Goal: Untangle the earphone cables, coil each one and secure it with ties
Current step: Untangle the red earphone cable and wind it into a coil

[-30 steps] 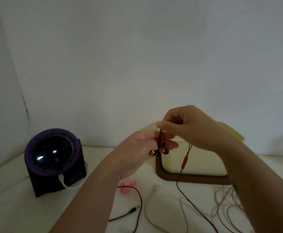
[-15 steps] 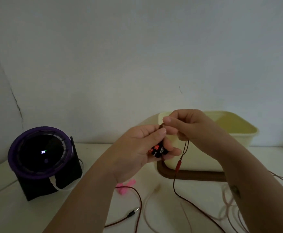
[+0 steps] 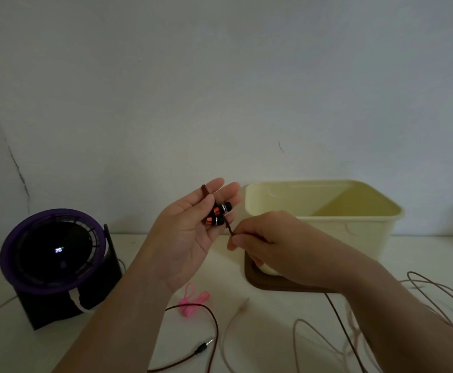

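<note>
My left hand (image 3: 190, 232) is raised palm-up, its thumb pressing the two red-and-black earbuds (image 3: 217, 214) against the fingers, with the dark red cable (image 3: 205, 191) looped over the index finger. My right hand (image 3: 268, 243) pinches the same red cable just below the earbuds. The rest of the red cable (image 3: 214, 327) trails down to the table and ends in a black jack plug (image 3: 203, 345). A pale pink earphone cable (image 3: 300, 335) lies in loose loops on the table at the lower right. Pink ties (image 3: 193, 300) lie on the table below my left wrist.
A cream plastic tub (image 3: 354, 211) stands on a brown tray (image 3: 257, 281) at the back right. A purple and black round fan (image 3: 50, 254) with a lit display sits at the left. The white table (image 3: 58, 345) meets a wall behind.
My left hand has opened up palm-up with the earbuds showing. My right hand has dropped from above the left hand to below and to the right of it, drawing the red cable down.
</note>
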Action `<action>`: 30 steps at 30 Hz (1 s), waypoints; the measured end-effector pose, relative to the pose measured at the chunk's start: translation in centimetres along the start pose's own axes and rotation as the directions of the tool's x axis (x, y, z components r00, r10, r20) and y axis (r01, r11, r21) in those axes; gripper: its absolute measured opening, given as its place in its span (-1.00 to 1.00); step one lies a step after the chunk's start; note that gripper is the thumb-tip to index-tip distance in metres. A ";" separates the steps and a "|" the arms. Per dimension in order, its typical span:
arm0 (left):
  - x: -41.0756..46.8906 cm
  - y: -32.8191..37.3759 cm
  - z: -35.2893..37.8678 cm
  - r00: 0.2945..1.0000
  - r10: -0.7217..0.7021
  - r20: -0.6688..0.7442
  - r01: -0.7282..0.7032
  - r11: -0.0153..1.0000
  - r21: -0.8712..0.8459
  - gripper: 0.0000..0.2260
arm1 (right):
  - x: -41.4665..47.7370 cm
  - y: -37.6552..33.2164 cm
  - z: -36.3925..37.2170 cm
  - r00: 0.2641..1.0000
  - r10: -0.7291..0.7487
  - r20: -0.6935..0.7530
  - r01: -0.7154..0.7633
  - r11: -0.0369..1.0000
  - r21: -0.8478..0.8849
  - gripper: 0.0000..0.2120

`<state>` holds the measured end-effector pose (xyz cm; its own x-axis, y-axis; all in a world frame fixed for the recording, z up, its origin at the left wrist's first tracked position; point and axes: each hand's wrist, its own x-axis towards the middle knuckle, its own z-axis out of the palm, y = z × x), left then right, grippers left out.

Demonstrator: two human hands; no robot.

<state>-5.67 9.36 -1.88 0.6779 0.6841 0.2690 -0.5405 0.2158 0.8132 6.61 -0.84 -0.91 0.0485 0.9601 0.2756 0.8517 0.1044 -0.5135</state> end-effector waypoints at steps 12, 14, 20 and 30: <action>-0.6 -1.3 -0.3 0.991 -0.073 0.109 -0.016 0.758 0.652 -0.71 | -0.9 -1.0 -1.6 0.987 -0.014 -0.159 -0.018 0.980 -0.197 -0.86; -0.6 -1.3 -0.3 0.987 -0.099 0.128 -0.014 0.738 0.675 -0.69 | -0.8 -0.8 -1.6 0.985 0.002 -0.174 -0.036 0.981 -0.189 -0.85; -0.2 -1.9 -0.4 0.997 -0.042 0.060 -0.002 0.800 0.600 -0.76 | -0.8 -0.7 -1.4 0.986 -0.006 -0.165 -0.024 0.983 -0.181 -0.88; 0.1 -1.8 -0.7 0.983 -0.110 -0.148 0.131 0.982 0.135 -0.83 | -1.2 -0.7 -1.9 0.991 -0.008 -0.136 -0.021 0.978 -0.205 -0.87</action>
<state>-4.98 9.54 -3.73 0.6519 0.7519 0.0980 -0.3749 0.2073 0.9036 6.93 -2.53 0.73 0.1125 0.9150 0.3875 0.9395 0.0289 -0.3412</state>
